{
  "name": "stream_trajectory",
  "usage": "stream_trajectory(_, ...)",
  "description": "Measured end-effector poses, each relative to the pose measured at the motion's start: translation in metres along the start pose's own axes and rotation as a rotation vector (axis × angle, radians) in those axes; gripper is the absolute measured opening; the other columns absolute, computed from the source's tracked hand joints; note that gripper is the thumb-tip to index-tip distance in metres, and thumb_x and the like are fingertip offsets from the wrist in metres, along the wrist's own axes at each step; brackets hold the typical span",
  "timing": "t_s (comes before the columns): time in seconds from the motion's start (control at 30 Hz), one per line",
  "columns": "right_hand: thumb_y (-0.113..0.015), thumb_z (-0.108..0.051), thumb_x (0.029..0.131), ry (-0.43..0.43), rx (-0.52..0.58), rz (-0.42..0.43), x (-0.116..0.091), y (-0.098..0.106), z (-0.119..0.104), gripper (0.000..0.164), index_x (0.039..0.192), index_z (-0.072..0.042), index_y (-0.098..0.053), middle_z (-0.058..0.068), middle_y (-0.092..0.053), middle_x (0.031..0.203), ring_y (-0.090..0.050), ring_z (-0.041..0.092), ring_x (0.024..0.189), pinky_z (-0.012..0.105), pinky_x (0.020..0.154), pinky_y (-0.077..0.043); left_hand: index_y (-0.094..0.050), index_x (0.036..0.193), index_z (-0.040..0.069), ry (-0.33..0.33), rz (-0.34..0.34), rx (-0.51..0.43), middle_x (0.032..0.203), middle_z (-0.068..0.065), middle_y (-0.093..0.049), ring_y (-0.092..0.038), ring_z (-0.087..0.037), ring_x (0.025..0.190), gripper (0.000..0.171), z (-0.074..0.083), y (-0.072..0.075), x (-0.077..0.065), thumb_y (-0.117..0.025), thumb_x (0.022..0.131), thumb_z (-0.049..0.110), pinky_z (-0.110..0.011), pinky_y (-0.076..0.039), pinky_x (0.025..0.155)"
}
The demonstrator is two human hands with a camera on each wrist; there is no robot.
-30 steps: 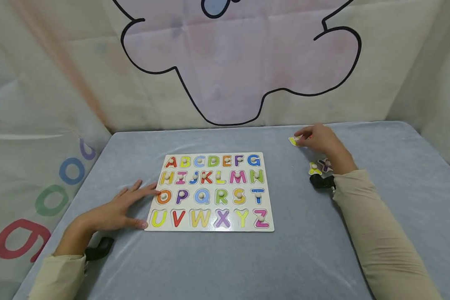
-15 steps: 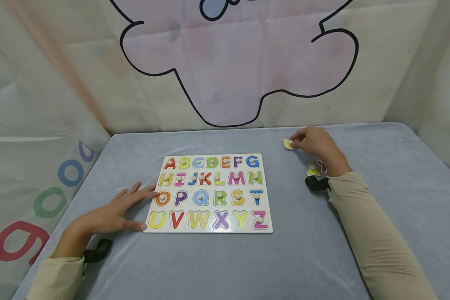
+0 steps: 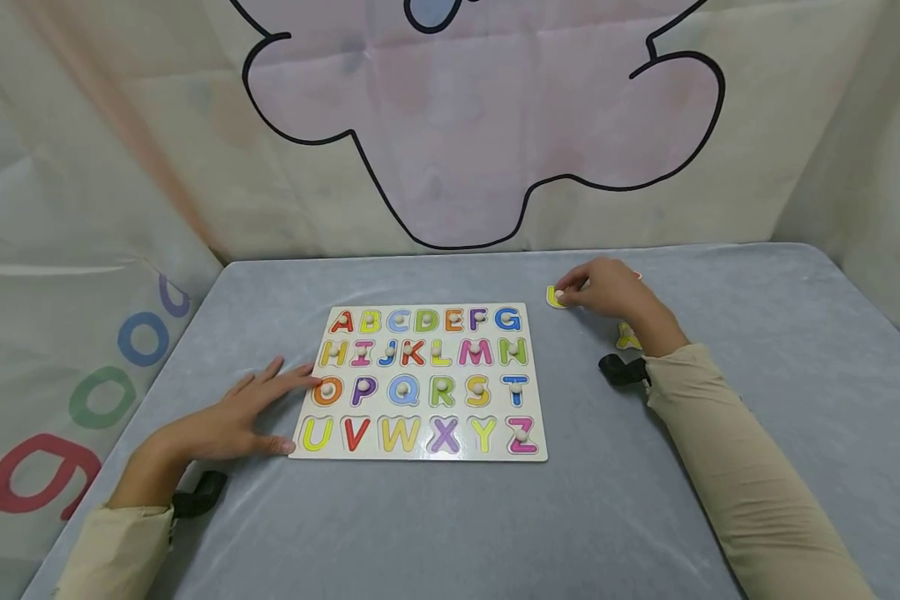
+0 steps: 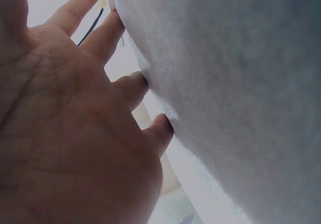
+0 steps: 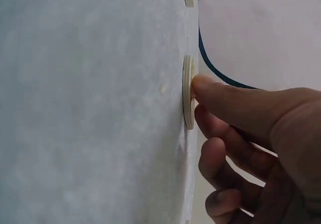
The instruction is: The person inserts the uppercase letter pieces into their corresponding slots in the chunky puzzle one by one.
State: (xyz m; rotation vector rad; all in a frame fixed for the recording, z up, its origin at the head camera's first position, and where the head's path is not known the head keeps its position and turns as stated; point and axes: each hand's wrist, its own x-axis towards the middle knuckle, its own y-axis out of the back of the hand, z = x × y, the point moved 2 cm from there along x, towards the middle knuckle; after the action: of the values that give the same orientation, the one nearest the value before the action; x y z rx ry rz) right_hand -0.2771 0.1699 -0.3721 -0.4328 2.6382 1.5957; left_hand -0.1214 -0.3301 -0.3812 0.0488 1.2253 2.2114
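Observation:
A white alphabet puzzle board lies on the table, with small knobs on the letters of its upper three rows and on the pink Z. My left hand is spread at the board's left side, index finger and thumb touching its edge; in the left wrist view the palm and straight fingers show. Right of the board's top corner, my right hand pinches a yellow letter piece, U-like in shape, by its knob. In the right wrist view this letter piece appears edge-on, close to the cloth.
A yellow letter piece lies beside the right wrist. A sliver of a red piece shows behind the right hand. Grey-blue cloth covers the table, and a printed curtain hangs along its back edge.
The right hand has moved left towards the board with the yellow letter piece. The purple piece near the right wrist is now hidden. The left hand has stayed at the board's edge.

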Motion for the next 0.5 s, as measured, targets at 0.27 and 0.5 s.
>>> stream_trajectory(0.27, -0.071, -0.028, 0.092, 0.058, -0.020, 0.039, -0.016, 0.003, -0.038, 0.026, 0.114, -0.014, -0.076, 0.006, -0.074, 0.106, -0.057, 0.024, 0.092, 0.031, 0.068, -0.043, -0.035, 0.152, 0.036, -0.020, -0.004, 0.015, 0.167, -0.007, -0.021, 0.004, -0.050, 0.153, 0.083, -0.001, -0.002, 0.000, -0.078, 0.082, 0.045, -0.076, 0.000, 0.112)
stream_trajectory(0.5, -0.074, -0.029, 0.090, 0.216, -0.024, 0.020, -0.043, -0.016, -0.114, 0.025, 0.112, -0.018, -0.077, -0.001, -0.074, 0.095, -0.057, 0.018, 0.086, 0.028, 0.067, -0.044, -0.035, 0.152, 0.036, -0.027, 0.018, 0.046, 0.166, -0.008, -0.024, 0.001, -0.051, 0.152, 0.087, -0.001, 0.000, -0.001, -0.078, 0.079, 0.052, -0.077, -0.004, 0.111)
